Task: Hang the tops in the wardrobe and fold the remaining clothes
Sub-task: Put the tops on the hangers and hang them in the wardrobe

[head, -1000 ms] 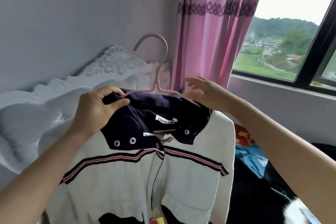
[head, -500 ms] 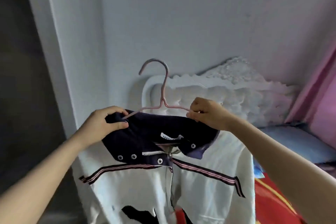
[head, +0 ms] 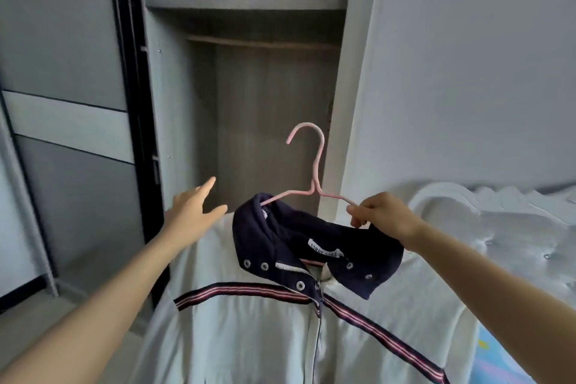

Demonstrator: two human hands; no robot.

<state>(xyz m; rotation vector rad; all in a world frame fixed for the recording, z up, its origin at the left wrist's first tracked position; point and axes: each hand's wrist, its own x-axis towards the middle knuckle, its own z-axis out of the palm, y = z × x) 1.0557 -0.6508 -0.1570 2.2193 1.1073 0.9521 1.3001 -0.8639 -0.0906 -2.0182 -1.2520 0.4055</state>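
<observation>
Before the open wardrobe (head: pixel 265 97), the right hand (head: pixel 383 215) pinches one pink hanger (head: pixel 315 165) bearing one white jacket (head: pixel 249 330); the left hand (head: pixel 193 212) is spread open.

Left hand (head: pixel 192 212) splayed, right hand (head: pixel 384 216) curled

One hanger (head: pixel 314 165), pink; one jacket (head: pixel 249 337), white with one navy collar (head: pixel 311 237); two hands: left hand (head: pixel 193 212), right hand (head: pixel 383 215); one wardrobe (head: pixel 174 103) with one shelf (head: pixel 246 3), one rail (head: pixel 261 42); one headboard (head: pixel 498 227).
</observation>
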